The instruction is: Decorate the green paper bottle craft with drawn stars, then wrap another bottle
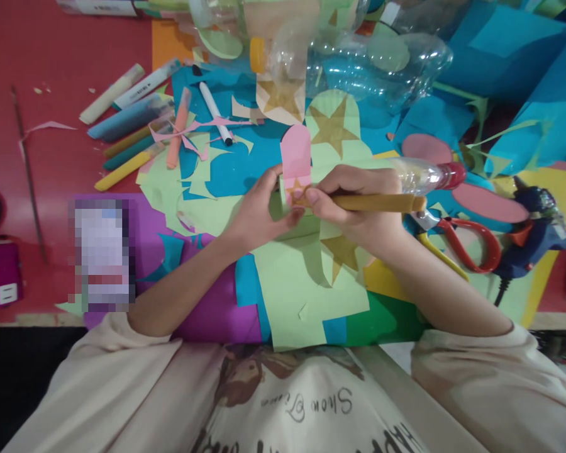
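Left hand [257,215] fingers pinch the pink paper arch [295,156]; right hand [358,211] fingers clamp a tan stick [380,202]; pressing hard may crease the paper.

Left hand [259,215]: holds pink paper arch [295,156]. Right hand [356,211]: grips gold marker [382,202], tip at small gold star [295,189]. Nearby: red-handled scissors [469,244], blue glue gun [540,229], green paper sheet [292,296].

Markers [132,119] lie L of paper cutout [296,157], bottles [372,63] behind it, scissors [442,226] + glue gun [542,233] to R.
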A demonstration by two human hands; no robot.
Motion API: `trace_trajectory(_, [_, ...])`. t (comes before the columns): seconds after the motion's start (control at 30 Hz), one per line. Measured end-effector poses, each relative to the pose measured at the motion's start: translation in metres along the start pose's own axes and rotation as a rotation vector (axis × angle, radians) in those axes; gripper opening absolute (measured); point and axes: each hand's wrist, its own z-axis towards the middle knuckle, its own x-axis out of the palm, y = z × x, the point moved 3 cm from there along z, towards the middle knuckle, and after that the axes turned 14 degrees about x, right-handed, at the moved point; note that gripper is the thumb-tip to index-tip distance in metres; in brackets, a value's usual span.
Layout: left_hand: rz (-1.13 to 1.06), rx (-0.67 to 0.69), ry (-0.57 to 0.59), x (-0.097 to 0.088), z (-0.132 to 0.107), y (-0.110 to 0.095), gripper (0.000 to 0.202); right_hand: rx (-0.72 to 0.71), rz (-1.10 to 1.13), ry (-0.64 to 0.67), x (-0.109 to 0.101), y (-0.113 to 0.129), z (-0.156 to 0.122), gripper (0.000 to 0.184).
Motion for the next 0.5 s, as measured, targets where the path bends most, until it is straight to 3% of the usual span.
trace_trajectory(0.2, [-0.019, 0.005, 0.003, 0.0005, 0.0005, 0.0001, 0.049, 0.025, 0.018, 0.022, -0.0009, -0.0017, 0.001, 0.041])
trace_trajectory(0.5, [-0.019, 0.017, -0.006, -0.0003, -0.0002, 0.0016, 0.05, 0.034, 0.015, -0.071, -0.0027, -0.0004, -0.0014, 0.041])
